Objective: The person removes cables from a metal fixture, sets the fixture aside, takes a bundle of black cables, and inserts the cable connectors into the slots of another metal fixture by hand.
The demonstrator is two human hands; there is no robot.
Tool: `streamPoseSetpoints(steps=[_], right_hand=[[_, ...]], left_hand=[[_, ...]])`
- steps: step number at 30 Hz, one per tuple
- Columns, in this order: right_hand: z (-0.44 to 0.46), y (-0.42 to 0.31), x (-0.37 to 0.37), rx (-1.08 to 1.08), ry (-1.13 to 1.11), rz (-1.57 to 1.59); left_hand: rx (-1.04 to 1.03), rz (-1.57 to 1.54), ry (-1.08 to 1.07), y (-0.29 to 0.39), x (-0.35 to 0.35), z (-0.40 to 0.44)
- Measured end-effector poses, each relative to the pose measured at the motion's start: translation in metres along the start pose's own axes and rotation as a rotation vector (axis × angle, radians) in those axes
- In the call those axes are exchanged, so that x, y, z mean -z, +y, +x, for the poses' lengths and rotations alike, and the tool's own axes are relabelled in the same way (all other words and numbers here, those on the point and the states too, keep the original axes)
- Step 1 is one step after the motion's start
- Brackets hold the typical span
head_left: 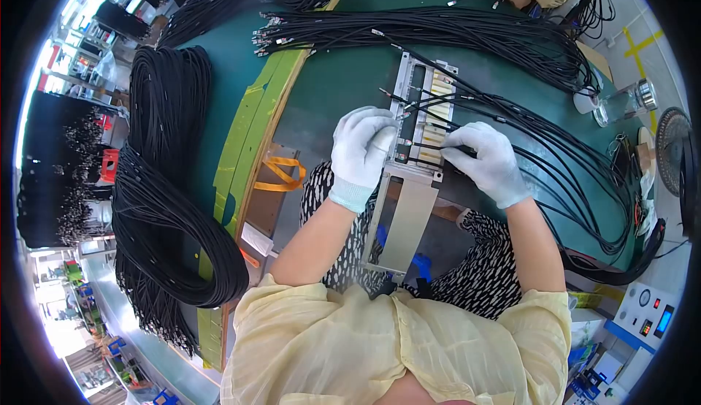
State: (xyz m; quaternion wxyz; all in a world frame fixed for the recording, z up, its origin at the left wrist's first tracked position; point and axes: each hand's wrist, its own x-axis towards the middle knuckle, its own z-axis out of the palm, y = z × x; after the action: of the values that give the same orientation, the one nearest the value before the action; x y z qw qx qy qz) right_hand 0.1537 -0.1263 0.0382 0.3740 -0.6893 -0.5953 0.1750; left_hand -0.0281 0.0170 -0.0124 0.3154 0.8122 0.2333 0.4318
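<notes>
Both my hands wear white gloves at a metal fixture (pixel 400 87) with a row of pale slots. My left hand (pixel 363 146) is at the fixture's left side, its fingers closed near the cable connectors; what they grip is hidden. On the right side, my right hand (pixel 485 158) pinches at the lower slots, beside a black cable; the held part is too small to make out. Several black cables (pixel 540 124) run from the fixture to the right. Below the slots, a flat metal plate (pixel 410 222) extends toward my lap.
A thick bundle of black cables (pixel 431 29) lies across the green table (pixel 314 105). Another large bundle (pixel 164 171) hangs over the left side, beside a yellow-green strip (pixel 244 138). At the right are a glass jar (pixel 624 103) and a fan (pixel 672 151).
</notes>
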Motion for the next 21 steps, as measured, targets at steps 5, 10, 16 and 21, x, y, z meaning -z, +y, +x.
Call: streamPoseSetpoints(steps=[5, 10, 16, 21], right_hand=[[0.0, 0.003, -0.008, 0.112, 0.067, -0.248], [0.0, 0.006, -0.012, 0.202, 0.072, -0.345], [0.0, 0.0, -0.014, 0.214, 0.059, -0.399], [-0.003, 0.0, -0.023, 0.216, 0.05, -0.415]], left_hand=[[0.068, 0.072, -0.029, -0.001, 0.002, -0.002], [0.039, 0.102, -0.05, -0.002, 0.003, -0.003], [0.07, 0.062, -0.063, 0.002, 0.003, -0.006], [-0.112, 0.127, -0.265, 0.007, 0.007, -0.006]])
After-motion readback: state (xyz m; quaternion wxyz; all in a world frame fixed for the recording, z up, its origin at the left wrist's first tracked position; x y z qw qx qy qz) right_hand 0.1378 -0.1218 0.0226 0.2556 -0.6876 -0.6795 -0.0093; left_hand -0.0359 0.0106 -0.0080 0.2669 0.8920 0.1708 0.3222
